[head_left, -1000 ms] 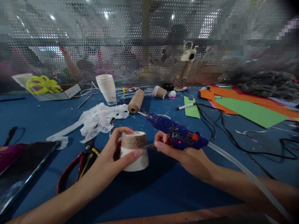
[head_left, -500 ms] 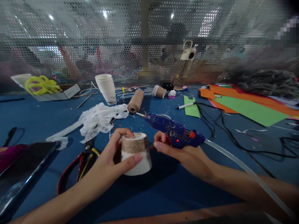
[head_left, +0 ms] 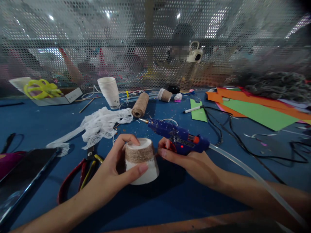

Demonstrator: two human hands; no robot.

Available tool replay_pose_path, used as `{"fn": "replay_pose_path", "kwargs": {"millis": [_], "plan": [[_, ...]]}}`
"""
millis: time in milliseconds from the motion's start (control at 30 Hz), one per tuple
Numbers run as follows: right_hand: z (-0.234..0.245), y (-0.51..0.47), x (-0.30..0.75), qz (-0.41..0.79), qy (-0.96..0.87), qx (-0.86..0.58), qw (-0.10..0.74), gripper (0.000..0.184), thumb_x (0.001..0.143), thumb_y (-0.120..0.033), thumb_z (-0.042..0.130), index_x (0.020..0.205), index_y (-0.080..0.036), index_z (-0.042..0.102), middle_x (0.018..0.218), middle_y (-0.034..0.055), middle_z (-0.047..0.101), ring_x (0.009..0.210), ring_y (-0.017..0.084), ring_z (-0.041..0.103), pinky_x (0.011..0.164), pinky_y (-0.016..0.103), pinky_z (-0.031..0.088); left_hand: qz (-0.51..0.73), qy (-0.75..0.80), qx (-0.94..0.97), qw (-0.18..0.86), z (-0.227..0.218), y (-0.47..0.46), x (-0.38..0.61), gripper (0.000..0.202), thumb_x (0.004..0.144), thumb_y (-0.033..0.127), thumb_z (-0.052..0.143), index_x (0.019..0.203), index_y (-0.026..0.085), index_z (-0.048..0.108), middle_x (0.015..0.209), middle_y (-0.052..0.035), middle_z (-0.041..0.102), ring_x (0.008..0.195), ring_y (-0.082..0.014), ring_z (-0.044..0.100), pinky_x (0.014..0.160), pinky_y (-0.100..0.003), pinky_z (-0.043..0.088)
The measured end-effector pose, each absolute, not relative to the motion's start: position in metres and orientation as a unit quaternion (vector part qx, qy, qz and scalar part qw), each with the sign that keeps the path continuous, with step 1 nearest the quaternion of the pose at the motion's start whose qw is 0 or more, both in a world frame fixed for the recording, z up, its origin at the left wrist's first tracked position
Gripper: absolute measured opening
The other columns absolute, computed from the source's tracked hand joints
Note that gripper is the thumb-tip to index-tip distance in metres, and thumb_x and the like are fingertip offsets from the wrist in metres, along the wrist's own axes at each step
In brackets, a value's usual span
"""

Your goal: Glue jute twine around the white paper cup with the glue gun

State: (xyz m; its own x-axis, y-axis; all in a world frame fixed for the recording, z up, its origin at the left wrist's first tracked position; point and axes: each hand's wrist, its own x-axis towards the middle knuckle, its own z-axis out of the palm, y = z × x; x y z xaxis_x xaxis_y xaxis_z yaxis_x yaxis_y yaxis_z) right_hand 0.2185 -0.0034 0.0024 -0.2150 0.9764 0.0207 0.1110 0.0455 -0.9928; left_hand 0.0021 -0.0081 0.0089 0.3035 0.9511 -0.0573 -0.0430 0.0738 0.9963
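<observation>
An upside-down paper cup (head_left: 145, 171) is gripped by my left hand (head_left: 119, 165), with the index finger on its base and the thumb along its side. Brown twine (head_left: 139, 154) wraps the cup's upper part; its lower part is bare white. My right hand (head_left: 188, 161) is closed around a blue hot glue gun (head_left: 178, 134) with a red light lit and a long glue stick out of its back. Its nozzle points left, beyond the cup. The right fingertips are close to the cup's side, and a strand seems to run between them.
A roll of brown twine (head_left: 141, 105), white lace (head_left: 99, 124) and stacked paper cups (head_left: 108, 92) stand ahead. Red-handled pliers (head_left: 84, 174) and a phone (head_left: 26, 181) lie left. Coloured paper (head_left: 262, 111) and black cables (head_left: 239, 140) are right. A mesh panel (head_left: 136, 42) rises behind.
The glue gun and my right hand have shifted slightly left and down. The cup has tilted a little in my left hand. The whole view has drifted slightly.
</observation>
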Motion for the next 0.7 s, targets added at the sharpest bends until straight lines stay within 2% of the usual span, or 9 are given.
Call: {"fn": "replay_pose_path", "kwargs": {"millis": [400, 700], "plan": [[0.005, -0.004, 0.218, 0.51, -0.593, -0.464, 0.416, 0.02, 0.082, -0.036, 0.071, 0.077, -0.022, 0.057, 0.081, -0.0024, 0.056, 0.08, 0.015, 0.055, 0.086, 0.034, 0.049, 0.384, 0.369, 0.598, 0.6, 0.0, -0.001, -0.006, 0.033, 0.087, 0.035, 0.081, 0.106, 0.034, 0.054, 0.096, 0.0072, 0.067, 0.083, -0.0121, 0.063, 0.07, -0.016, 0.048], [0.005, -0.004, 0.218, 0.526, -0.585, -0.459, 0.414, 0.02, 0.083, -0.034, 0.071, 0.077, -0.021, 0.058, 0.081, -0.0019, 0.057, 0.08, 0.015, 0.056, 0.085, 0.033, 0.05, 0.386, 0.379, 0.616, 0.573, -0.001, -0.002, -0.008, 0.034, 0.085, 0.034, 0.082, 0.105, 0.033, 0.055, 0.096, 0.0052, 0.066, 0.082, -0.0148, 0.062, 0.068, -0.019, 0.049]]}}
